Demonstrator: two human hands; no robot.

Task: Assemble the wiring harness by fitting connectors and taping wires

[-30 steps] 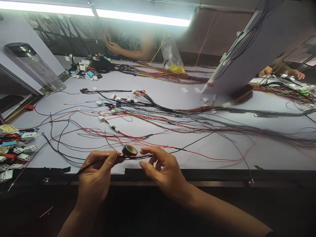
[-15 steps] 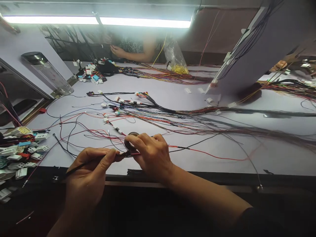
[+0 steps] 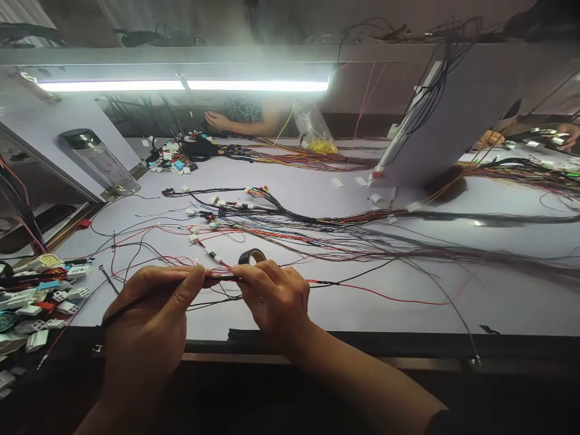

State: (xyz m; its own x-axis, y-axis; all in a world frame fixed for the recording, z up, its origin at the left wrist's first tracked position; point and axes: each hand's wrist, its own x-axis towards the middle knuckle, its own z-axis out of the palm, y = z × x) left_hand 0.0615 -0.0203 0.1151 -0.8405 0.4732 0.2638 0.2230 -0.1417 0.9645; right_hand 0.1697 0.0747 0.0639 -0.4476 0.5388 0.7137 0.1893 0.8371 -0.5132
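My left hand [image 3: 151,320] is closed, thumb and fingers pinching a thin wire bundle [image 3: 224,277] wrapped partly in black. The black-wrapped part runs back across the palm. A short way to the right, my right hand [image 3: 276,299] is also closed on this bundle, with thumb and index finger near the left hand's fingertips. Just behind the right fingers is a roll of black tape [image 3: 247,256], its brown core showing. Whether the right fingers touch the roll is hidden. Red and black wires lead off to the right, past the right hand.
Loose wires with connectors [image 3: 212,225] spread over the white table beyond my hands. Many white connectors [image 3: 34,311] are heaped at left. A clear bottle [image 3: 102,163] lies tilted behind. A bag of yellow pieces [image 3: 319,136] and another person's arm [image 3: 254,125] are across the table.
The tape roll was in my right fingers against the bundle; now it is behind them, and those fingers pinch the bundle. The camera view has tilted up.
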